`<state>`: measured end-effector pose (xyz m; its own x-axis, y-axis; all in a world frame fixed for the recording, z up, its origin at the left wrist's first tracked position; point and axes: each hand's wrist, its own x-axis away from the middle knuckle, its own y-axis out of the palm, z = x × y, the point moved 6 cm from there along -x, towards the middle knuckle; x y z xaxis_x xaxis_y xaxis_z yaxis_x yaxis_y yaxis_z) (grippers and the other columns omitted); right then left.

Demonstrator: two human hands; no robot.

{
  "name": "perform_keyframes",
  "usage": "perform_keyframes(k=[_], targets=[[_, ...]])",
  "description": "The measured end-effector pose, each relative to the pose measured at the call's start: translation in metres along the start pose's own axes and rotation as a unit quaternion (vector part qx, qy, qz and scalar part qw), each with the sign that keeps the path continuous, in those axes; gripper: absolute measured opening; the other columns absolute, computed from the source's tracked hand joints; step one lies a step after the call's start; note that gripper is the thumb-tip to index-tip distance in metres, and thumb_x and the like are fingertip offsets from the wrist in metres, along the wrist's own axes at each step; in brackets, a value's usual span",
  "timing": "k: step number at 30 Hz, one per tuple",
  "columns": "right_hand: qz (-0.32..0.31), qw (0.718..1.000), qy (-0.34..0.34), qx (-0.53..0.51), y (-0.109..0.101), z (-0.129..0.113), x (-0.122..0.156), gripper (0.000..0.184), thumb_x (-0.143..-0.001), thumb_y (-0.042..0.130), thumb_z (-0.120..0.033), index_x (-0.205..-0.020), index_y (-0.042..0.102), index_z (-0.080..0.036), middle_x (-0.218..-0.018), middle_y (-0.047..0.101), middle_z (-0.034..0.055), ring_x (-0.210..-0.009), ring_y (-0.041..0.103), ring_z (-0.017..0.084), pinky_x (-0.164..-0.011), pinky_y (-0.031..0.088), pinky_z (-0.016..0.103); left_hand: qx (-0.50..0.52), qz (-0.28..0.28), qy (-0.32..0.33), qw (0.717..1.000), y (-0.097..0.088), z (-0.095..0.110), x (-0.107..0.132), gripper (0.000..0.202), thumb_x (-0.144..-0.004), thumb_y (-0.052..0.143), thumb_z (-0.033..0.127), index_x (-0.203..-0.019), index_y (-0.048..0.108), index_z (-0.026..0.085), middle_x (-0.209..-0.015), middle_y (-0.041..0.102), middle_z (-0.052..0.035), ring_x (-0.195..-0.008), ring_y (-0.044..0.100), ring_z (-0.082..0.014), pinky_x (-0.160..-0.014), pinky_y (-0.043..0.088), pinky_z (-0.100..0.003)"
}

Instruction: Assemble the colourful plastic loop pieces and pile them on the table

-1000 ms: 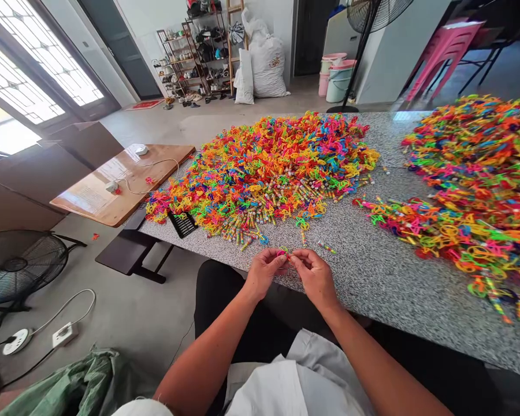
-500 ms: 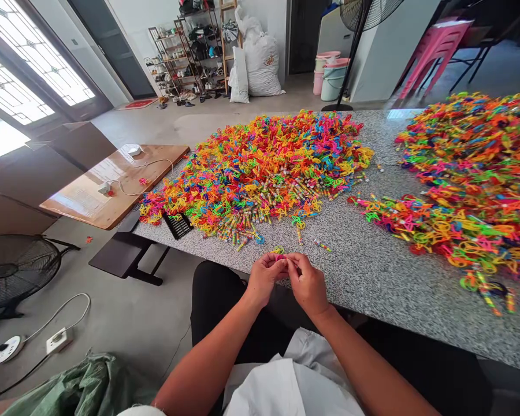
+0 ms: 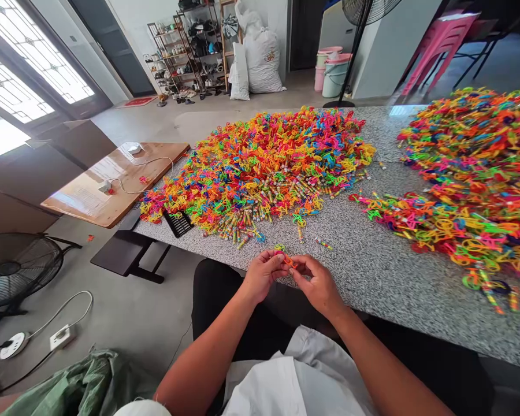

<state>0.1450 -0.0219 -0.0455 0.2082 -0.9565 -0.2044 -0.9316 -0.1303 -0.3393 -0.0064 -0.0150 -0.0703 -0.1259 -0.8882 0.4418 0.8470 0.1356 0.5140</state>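
Observation:
My left hand point(image 3: 261, 274) and my right hand point(image 3: 315, 283) meet at the near edge of a speckled granite table point(image 3: 372, 271). Both pinch a small colourful plastic piece point(image 3: 286, 259) between their fingertips; orange, pink and green show on it. Just beyond the hands lies a big heap of bright plastic loops and small tubes point(image 3: 264, 167). A second heap of similar pieces point(image 3: 468, 179) spreads along the right side of the table. A loose tube point(image 3: 323, 244) lies on bare stone near my right hand.
A wooden side table point(image 3: 112, 185) with a cable and small devices stands left of the granite table. A floor fan point(image 3: 13, 271) and power strips sit on the floor at left. A green sack point(image 3: 69, 387) lies by my knee. Shelves, white sacks and buckets stand far back.
My hands stayed together at the table edge, fingers working the small piece; an orange part now shows between them. The view shifted slightly.

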Motion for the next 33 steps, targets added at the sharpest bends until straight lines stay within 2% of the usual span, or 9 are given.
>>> perform_keyframes(k=[3,7,9,12,15,18,23,29,33], targets=[[-0.009,1.000,0.025,-0.013,-0.001,0.000,-0.001,0.022,-0.093,0.061,-0.035,-0.111,0.070,-0.026,-0.100,0.074,0.0052,-0.080,0.070,0.020,-0.075,0.059,0.035,-0.012,-0.003,0.012,1.000,0.001,0.002,0.002,0.039,-0.072,0.089,0.033,-0.095,0.067,0.012,-0.080,0.072,-0.0043,-0.067,0.070,-0.0120,-0.066,0.058,-0.024],[0.002,0.983,0.137,-0.122,0.002,0.011,0.001,0.024,-0.092,0.063,-0.045,-0.098,0.071,-0.023,-0.076,0.071,0.0024,-0.065,0.067,0.019,-0.063,0.057,0.031,-0.040,-0.016,0.047,0.998,0.002,0.003,0.005,0.042,-0.072,0.089,0.037,-0.101,0.068,0.013,-0.087,0.073,-0.0043,-0.069,0.070,-0.0122,-0.070,0.058,-0.026],[-0.016,0.959,0.189,-0.210,0.006,0.015,0.002,0.027,-0.088,0.068,-0.048,-0.090,0.068,-0.021,-0.066,0.066,-0.0002,-0.058,0.063,0.017,-0.057,0.054,0.029,-0.050,-0.041,0.058,0.996,0.004,0.004,0.007,0.044,-0.074,0.088,0.039,-0.105,0.070,0.014,-0.089,0.073,-0.0041,-0.071,0.070,-0.0126,-0.073,0.059,-0.027],[-0.054,0.909,0.252,-0.327,0.009,0.017,0.004,0.030,-0.080,0.077,-0.047,-0.084,0.066,-0.020,-0.065,0.063,-0.0027,-0.050,0.055,0.012,-0.050,0.050,0.025,-0.065,-0.093,0.049,0.992,0.007,0.005,0.010,0.045,-0.079,0.084,0.042,-0.113,0.073,0.015,-0.092,0.073,-0.0053,-0.078,0.070,-0.0147,-0.080,0.059,-0.032],[-0.110,0.863,0.301,-0.390,0.009,0.015,0.005,0.031,-0.075,0.082,-0.044,-0.083,0.067,-0.018,-0.069,0.066,-0.0010,-0.051,0.057,0.011,-0.047,0.049,0.022,-0.095,-0.138,0.043,0.985,0.007,0.006,0.012,0.046,-0.084,0.079,0.044,-0.120,0.074,0.015,-0.093,0.073,-0.0068,-0.081,0.069,-0.0157,-0.083,0.058,-0.033],[-0.157,0.838,0.307,-0.422,0.009,0.011,0.004,0.029,-0.076,0.082,-0.041,-0.083,0.069,-0.016,-0.072,0.069,0.0020,-0.052,0.059,0.011,-0.046,0.049,0.021,-0.121,-0.163,0.053,0.978,0.007,0.004,0.014,0.046,-0.089,0.074,0.045,-0.124,0.073,0.015,-0.093,0.073,-0.0072,-0.081,0.069,-0.0150,-0.083,0.057,-0.032],[-0.145,0.830,0.315,-0.436,0.011,0.009,0.004,0.028,-0.075,0.084,-0.039,-0.081,0.070,-0.016,-0.070,0.068,0.0016,-0.049,0.058,0.009,-0.045,0.049,0.021,-0.125,-0.173,0.056,0.975,0.009,0.001,0.014,0.046,-0.092,0.070,0.046,-0.127,0.072,0.017,-0.094,0.072,-0.0071,-0.084,0.069,-0.0157,-0.085,0.056,-0.032],[-0.078,0.851,0.308,-0.418,0.008,0.007,0.008,0.028,-0.076,0.084,-0.040,-0.079,0.069,-0.017,-0.070,0.068,0.0004,-0.053,0.059,0.010,-0.049,0.051,0.021,-0.146,-0.169,0.079,0.972,0.013,0.007,0.015,0.047,-0.091,0.071,0.047,-0.125,0.073,0.016,-0.095,0.072,-0.0076,-0.085,0.068,-0.0155,-0.087,0.056,-0.032],[-0.079,0.857,0.315,-0.401,0.008,0.008,0.010,0.029,-0.075,0.085,-0.041,-0.078,0.069,-0.017,-0.069,0.067,0.0003,-0.053,0.058,0.010,-0.048,0.051,0.021,-0.197,-0.162,0.107,0.961,0.014,0.011,0.016,0.047,-0.093,0.068,0.049,-0.124,0.073,0.015,-0.091,0.072,-0.0071,-0.083,0.069,-0.0159,-0.085,0.056,-0.032]])
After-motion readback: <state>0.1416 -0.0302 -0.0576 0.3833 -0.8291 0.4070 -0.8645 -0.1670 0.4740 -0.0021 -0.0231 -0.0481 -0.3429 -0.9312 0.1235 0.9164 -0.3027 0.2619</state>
